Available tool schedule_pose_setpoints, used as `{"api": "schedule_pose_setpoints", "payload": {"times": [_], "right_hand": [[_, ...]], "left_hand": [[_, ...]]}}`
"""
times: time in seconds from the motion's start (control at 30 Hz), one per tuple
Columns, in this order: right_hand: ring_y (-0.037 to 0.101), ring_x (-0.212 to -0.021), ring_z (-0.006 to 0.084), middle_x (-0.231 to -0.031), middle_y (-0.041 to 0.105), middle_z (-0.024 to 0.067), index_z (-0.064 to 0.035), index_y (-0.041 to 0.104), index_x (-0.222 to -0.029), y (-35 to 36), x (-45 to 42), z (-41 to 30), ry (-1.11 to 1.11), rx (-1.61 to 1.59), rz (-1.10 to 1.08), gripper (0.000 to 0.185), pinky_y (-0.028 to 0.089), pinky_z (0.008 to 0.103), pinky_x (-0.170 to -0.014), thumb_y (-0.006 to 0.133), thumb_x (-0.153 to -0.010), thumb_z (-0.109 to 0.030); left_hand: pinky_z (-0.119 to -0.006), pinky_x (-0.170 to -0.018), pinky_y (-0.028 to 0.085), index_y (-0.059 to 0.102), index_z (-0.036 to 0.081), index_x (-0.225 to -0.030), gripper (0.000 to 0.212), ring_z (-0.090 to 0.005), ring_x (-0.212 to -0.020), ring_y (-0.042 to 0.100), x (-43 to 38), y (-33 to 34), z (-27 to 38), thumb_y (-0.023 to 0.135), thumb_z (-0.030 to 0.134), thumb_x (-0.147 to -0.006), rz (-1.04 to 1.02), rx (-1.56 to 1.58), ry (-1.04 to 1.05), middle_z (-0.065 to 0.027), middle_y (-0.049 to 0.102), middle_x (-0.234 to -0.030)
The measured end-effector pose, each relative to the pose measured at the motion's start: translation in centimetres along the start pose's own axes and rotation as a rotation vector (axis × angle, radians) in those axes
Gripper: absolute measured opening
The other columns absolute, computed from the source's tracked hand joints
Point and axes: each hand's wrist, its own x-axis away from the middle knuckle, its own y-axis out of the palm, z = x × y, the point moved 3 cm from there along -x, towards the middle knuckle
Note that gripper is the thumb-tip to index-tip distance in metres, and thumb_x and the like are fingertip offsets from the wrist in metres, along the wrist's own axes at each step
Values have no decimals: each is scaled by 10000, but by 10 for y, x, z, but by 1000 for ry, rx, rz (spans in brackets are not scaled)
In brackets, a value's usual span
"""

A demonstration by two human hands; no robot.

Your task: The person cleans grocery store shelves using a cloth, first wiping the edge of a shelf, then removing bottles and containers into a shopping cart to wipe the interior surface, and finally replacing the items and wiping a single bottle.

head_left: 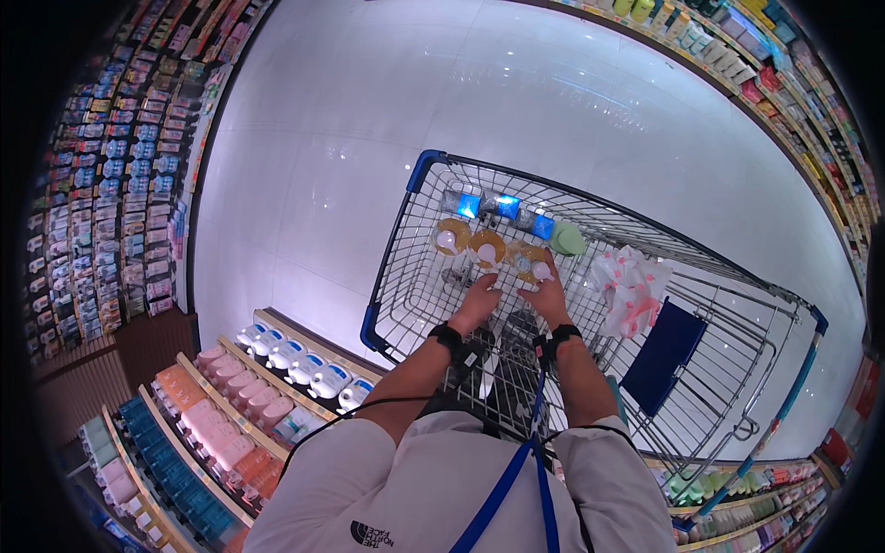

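Observation:
Both my hands reach into a wire shopping cart. My left hand is empty with its fingers apart, just below the middle amber pump bottle. My right hand is spread beside the rightmost amber pump bottle. Its forefinger lies along the bottle's right side, and its thumb stands clear. Another amber pump bottle is farther left. Behind this row lie several silver-and-blue packages. A green-topped container stands at the row's right end.
A white plastic bag with red marks lies in the cart near the blue seat flap. The cart's handle is at right. Shelves of pump bottles are close on my left. More stocked shelves line the aisle.

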Motion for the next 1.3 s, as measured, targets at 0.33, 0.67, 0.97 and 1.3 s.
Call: {"api": "schedule_pose_setpoints", "payload": {"times": [0.33, 0.67, 0.97, 1.3], "right_hand": [[527, -1197, 269, -1351, 477, 144, -61, 197, -1443, 35, -2, 13, 100, -281, 183, 976, 492, 379, -954, 804, -682, 6], [589, -1121, 255, -1207, 576, 154, -38, 344, -1346, 29, -4, -1, 40, -156, 311, 823, 525, 350, -881, 815, -671, -38], [589, -1119, 281, -1221, 583, 163, -34, 324, -1368, 32, -7, 10, -7, -107, 310, 901, 495, 358, -909, 849, -638, -83], [551, -1165, 265, -1261, 535, 161, -13, 229, -1400, 29, -12, 22, -5, -231, 247, 999, 499, 343, -935, 851, -619, -16]], "left_hand": [[-257, -658, 459, 556, 49, -1260, 388, -101, -717, 538, 63, -28, 4, 604, 150, -888, -54, -262, 188, -19, 609, -840], [-252, -669, 455, 573, 55, -1234, 342, -101, -743, 543, 83, -40, -5, 589, 131, -901, -64, -260, 88, -35, 621, -867], [-263, -719, 474, 585, 41, -1208, 322, -122, -811, 592, 90, -41, -2, 603, 133, -900, -57, -304, 161, -71, 657, -933], [-275, -747, 483, 594, 45, -1194, 324, -150, -845, 621, 88, -50, 13, 613, 166, -895, -83, -316, 114, -98, 675, -946]]}}
